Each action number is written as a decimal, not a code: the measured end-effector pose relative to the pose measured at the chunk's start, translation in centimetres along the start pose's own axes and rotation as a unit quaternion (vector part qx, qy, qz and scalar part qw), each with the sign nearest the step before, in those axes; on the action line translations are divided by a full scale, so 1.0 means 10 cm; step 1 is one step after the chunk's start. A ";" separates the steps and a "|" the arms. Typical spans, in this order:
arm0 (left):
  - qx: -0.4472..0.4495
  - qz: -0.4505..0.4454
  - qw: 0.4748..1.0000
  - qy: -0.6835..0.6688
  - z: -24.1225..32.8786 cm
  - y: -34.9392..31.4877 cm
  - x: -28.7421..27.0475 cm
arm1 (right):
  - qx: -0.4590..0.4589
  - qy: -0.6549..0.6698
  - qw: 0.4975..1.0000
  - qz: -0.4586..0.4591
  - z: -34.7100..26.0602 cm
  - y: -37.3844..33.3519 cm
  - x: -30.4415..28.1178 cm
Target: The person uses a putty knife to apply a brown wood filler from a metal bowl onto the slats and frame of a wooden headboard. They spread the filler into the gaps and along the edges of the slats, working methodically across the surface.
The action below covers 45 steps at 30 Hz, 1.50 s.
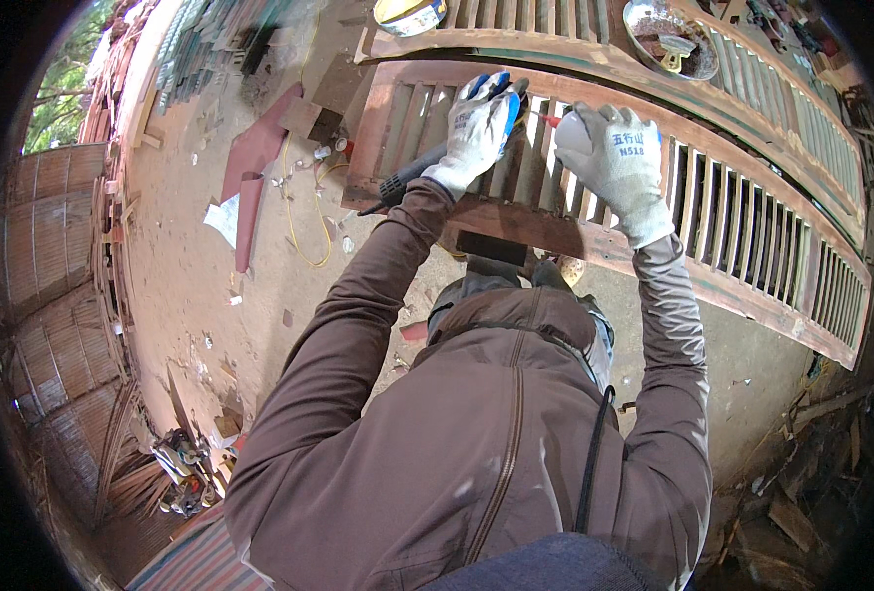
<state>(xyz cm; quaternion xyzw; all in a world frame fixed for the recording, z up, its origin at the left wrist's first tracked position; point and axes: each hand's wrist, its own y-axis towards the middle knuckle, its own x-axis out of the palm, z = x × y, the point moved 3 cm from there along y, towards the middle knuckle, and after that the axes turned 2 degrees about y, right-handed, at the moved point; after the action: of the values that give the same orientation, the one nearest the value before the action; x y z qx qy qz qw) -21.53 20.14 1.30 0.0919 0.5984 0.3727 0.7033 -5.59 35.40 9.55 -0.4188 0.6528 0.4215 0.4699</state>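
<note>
A louvred wooden shutter panel lies across in front of me, its slats running between two long rails. My left hand, in a white glove with blue fingertips, is closed round a dark, long-bodied power tool. The tool's ridged rear end sticks out toward the lower left; its front is mostly hidden by the glove. My right hand, gloved too, grips a white bottle with a thin red nozzle. That nozzle points left, toward my left hand, above the slats.
Another louvred panel lies beyond. On it rest a round metal bowl with a brush and a yellow-and-white tub. A yellow cord and reddish sheet scraps lie on the floor at left.
</note>
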 end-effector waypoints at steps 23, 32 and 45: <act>0.088 -0.245 0.950 0.172 0.23 0.12 -0.35 | 0.194 0.480 0.837 0.176 0.78 -0.47 0.64; 0.067 -0.286 0.930 0.220 0.26 0.09 -0.38 | 0.226 0.514 0.809 0.175 0.77 -0.60 0.75; 0.061 -0.321 0.913 0.243 0.36 0.07 -0.35 | 0.172 0.590 0.774 0.154 0.55 0.12 0.77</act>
<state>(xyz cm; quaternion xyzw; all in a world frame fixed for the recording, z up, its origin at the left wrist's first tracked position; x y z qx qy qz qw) -18.59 19.56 5.42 -0.1557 0.7697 0.1008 0.6109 -6.88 39.83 1.20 -0.3917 0.9192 0.0393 -0.0143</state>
